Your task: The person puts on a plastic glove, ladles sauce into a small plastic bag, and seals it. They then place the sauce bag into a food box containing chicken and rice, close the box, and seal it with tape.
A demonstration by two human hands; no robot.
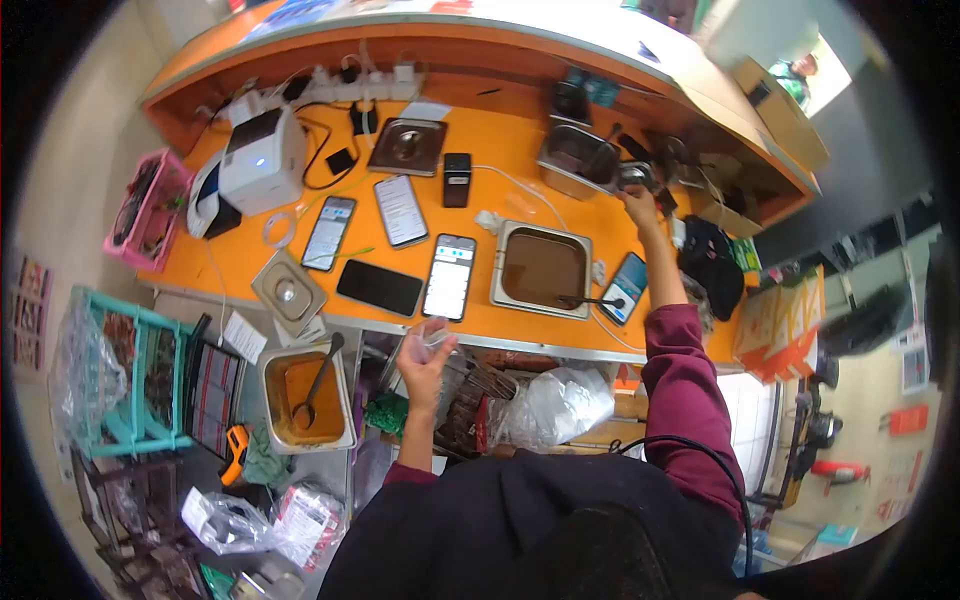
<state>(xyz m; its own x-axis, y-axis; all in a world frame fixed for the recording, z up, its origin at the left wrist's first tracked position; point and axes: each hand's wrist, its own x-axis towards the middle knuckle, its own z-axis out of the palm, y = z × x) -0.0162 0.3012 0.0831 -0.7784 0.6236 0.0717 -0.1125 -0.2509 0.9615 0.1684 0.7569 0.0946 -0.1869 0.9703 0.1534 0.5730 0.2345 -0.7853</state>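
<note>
My left hand (422,368) is closed around a small clear plastic cup (432,341), just in front of the counter's edge. My right hand (640,207) stretches to the back right of the counter, its fingers drawn together at a small round metal container (635,176); what they grip is too small to make out. Left of that hand stands a deep steel pan (578,163) with a utensil in it. Nearer to me, a square steel pan (543,265) holds brown sauce, and a dark-handled utensil (590,301) lies across its corner.
Several phones lie on the orange counter (385,276), beside a white label printer (262,160) and a steel lid (408,146). Lower left, another pan (308,400) holds orange-brown sauce and a black ladle (318,385). A pink basket (147,212) stands at the counter's left end.
</note>
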